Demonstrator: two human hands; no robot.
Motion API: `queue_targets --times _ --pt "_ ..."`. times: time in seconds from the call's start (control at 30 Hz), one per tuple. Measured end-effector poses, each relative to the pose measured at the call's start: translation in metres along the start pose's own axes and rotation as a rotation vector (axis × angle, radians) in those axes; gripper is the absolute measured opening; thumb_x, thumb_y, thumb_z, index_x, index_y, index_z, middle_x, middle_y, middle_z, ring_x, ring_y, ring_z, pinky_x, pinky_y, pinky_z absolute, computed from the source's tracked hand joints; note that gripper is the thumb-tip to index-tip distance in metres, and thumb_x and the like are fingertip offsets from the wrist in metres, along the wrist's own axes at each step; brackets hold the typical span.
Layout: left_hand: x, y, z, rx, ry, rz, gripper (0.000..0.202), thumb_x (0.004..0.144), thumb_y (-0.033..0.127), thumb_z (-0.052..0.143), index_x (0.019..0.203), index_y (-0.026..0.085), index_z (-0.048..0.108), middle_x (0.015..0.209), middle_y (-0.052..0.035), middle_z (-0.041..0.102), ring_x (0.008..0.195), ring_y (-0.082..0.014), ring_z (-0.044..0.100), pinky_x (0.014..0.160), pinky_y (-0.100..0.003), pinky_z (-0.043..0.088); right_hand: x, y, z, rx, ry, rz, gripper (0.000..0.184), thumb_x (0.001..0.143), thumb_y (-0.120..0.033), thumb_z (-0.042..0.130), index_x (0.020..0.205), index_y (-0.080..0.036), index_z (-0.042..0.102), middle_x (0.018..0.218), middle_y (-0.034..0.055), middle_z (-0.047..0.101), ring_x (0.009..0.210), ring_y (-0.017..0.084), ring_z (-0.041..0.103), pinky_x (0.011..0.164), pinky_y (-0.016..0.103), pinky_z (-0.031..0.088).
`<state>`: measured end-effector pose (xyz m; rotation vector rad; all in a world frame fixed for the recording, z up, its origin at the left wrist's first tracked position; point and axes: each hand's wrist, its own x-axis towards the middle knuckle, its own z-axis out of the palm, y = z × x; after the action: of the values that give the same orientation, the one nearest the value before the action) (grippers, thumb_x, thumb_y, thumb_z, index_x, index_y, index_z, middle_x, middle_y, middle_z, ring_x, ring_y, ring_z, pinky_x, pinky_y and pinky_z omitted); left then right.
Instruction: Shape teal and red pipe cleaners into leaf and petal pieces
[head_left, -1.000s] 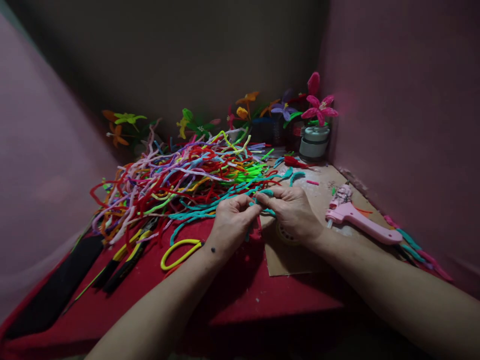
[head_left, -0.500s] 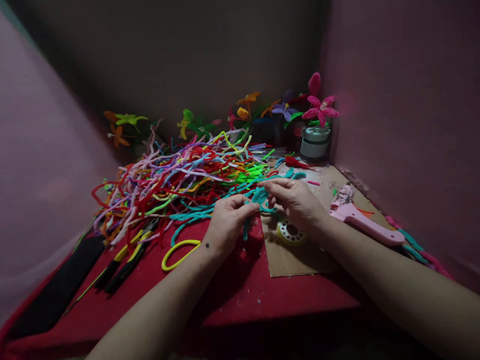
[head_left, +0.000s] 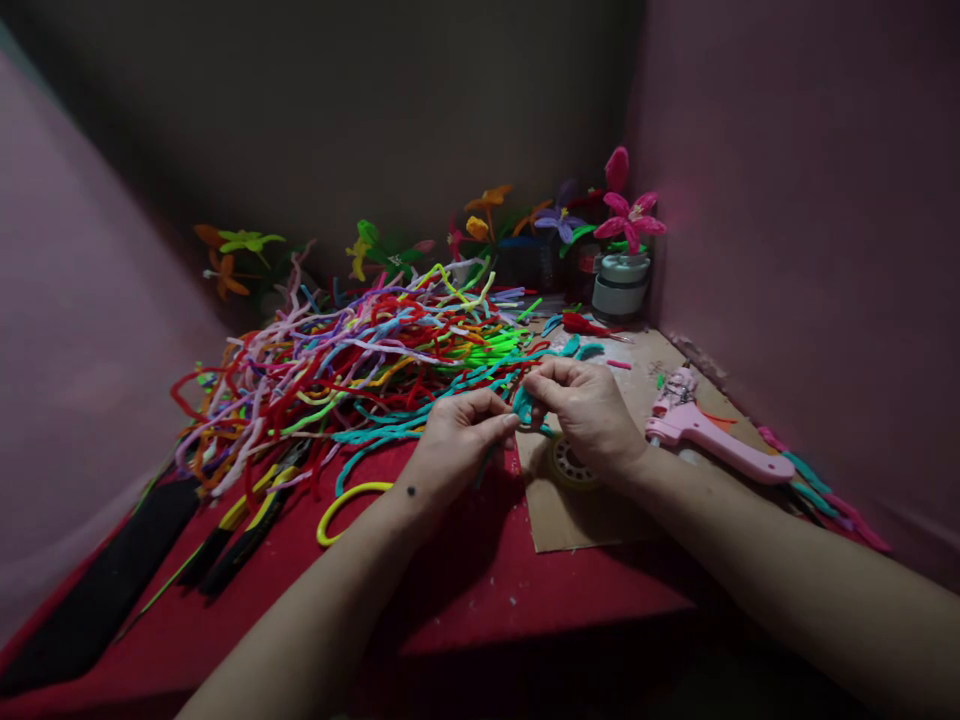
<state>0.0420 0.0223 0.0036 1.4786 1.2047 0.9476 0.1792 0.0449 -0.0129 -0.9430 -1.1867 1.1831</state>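
Note:
My left hand (head_left: 457, 440) and my right hand (head_left: 589, 410) meet over the red table (head_left: 480, 590), both pinched on a teal pipe cleaner (head_left: 523, 404) that is bent between the fingertips. Just beyond the hands lies a big tangled pile of pipe cleaners (head_left: 360, 360) in many colours. A roll of tape (head_left: 568, 465) peeks out under my right hand, on a sheet of cardboard (head_left: 592, 520).
A pink glue gun (head_left: 712, 435) lies right of my hands. A yellow pipe cleaner loop (head_left: 349, 505) and black-and-yellow pliers (head_left: 232, 535) lie to the left. Pipe cleaner flowers (head_left: 626, 215) and a round container (head_left: 619, 285) stand along the back wall.
My right hand lifted off the cardboard and came back close to the left hand, working the teal pipe cleaner. The view has shifted slightly to the right.

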Motion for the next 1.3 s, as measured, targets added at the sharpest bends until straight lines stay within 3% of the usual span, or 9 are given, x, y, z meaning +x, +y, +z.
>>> queue_targets --times 0.17,0.27,0.37,0.47,0.77,0.93,1.07,1.2,1.3 --pt "0.002 -0.002 -0.002 -0.067 0.062 0.039 0.012 0.070 0.023 0.061 0.066 0.014 0.055 0.055 0.0010 0.059 0.046 -0.0093 0.053 0.047 -0.021 0.041 0.001 0.003 -0.001 0.100 -0.090 0.003 0.021 0.068 -0.034 0.064 0.064 -0.014 0.058 0.056 -0.0028 0.052 0.050 0.008 0.046 0.048 0.022 0.036" --pt "0.003 -0.005 -0.002 -0.134 0.053 0.049 0.014 0.069 0.024 0.063 0.074 0.014 0.056 0.058 0.0008 0.061 0.048 -0.0103 0.055 0.047 -0.021 0.042 0.001 0.003 -0.002 0.068 -0.164 0.005 0.025 0.069 -0.036 0.063 0.056 -0.014 0.057 0.054 -0.0033 0.049 0.050 0.007 0.041 0.049 0.023 0.032" --pt "0.003 -0.007 -0.003 -0.255 -0.005 -0.036 0.019 0.068 0.026 0.064 0.080 0.015 0.055 0.059 0.0010 0.061 0.047 -0.0101 0.056 0.047 -0.022 0.045 0.003 0.006 -0.003 0.113 -0.150 0.023 0.029 0.071 -0.037 0.061 0.053 -0.015 0.056 0.051 -0.0031 0.049 0.049 0.007 0.041 0.048 0.023 0.031" --pt "0.003 -0.005 -0.004 -0.207 -0.039 -0.113 0.018 0.071 0.027 0.061 0.066 0.013 0.052 0.053 0.0011 0.058 0.040 -0.0078 0.051 0.041 -0.019 0.042 0.006 0.010 -0.004 0.209 -0.128 0.049 0.028 0.070 -0.036 0.063 0.053 -0.015 0.056 0.049 -0.0030 0.049 0.048 0.008 0.043 0.048 0.023 0.032" --pt "0.000 -0.002 0.000 -0.102 -0.049 -0.040 0.017 0.074 0.023 0.058 0.062 0.013 0.052 0.043 0.0044 0.051 0.035 -0.0045 0.043 0.039 -0.015 0.034 0.008 0.013 -0.007 0.276 -0.088 0.092 0.018 0.067 -0.031 0.065 0.060 -0.014 0.062 0.056 -0.0005 0.055 0.047 0.008 0.046 0.047 0.023 0.035" --pt "0.001 -0.004 -0.001 -0.153 -0.119 -0.050 0.016 0.076 0.029 0.058 0.074 0.013 0.058 0.056 0.0011 0.059 0.047 -0.0076 0.053 0.048 -0.018 0.042 0.009 0.012 -0.009 0.205 -0.132 0.060 0.026 0.070 -0.035 0.063 0.056 -0.014 0.059 0.055 -0.0002 0.054 0.049 0.008 0.045 0.048 0.023 0.034" --pt "0.001 -0.003 -0.004 -0.113 -0.071 -0.039 0.020 0.075 0.032 0.059 0.069 0.012 0.059 0.058 0.0004 0.059 0.046 -0.0061 0.050 0.046 -0.017 0.041 0.008 0.009 -0.007 0.202 -0.183 0.068 0.027 0.070 -0.037 0.062 0.056 -0.014 0.059 0.054 -0.0016 0.052 0.048 0.008 0.044 0.049 0.023 0.033" --pt "-0.001 -0.001 -0.003 -0.090 -0.048 -0.031 0.021 0.074 0.030 0.058 0.062 0.013 0.056 0.049 0.0020 0.055 0.039 -0.0076 0.048 0.038 -0.018 0.039 0.006 0.005 -0.006 0.169 -0.100 0.021 0.022 0.068 -0.032 0.064 0.056 -0.014 0.059 0.053 -0.0019 0.052 0.049 0.008 0.044 0.050 0.023 0.031" --pt "-0.003 0.000 0.002 -0.074 -0.035 -0.018 0.018 0.073 0.027 0.059 0.061 0.013 0.056 0.046 0.0030 0.052 0.038 -0.0074 0.046 0.037 -0.018 0.038 0.007 0.004 -0.004 0.270 -0.064 0.076 0.020 0.065 -0.027 0.066 0.053 -0.014 0.057 0.055 -0.0016 0.052 0.050 0.008 0.045 0.050 0.024 0.033"
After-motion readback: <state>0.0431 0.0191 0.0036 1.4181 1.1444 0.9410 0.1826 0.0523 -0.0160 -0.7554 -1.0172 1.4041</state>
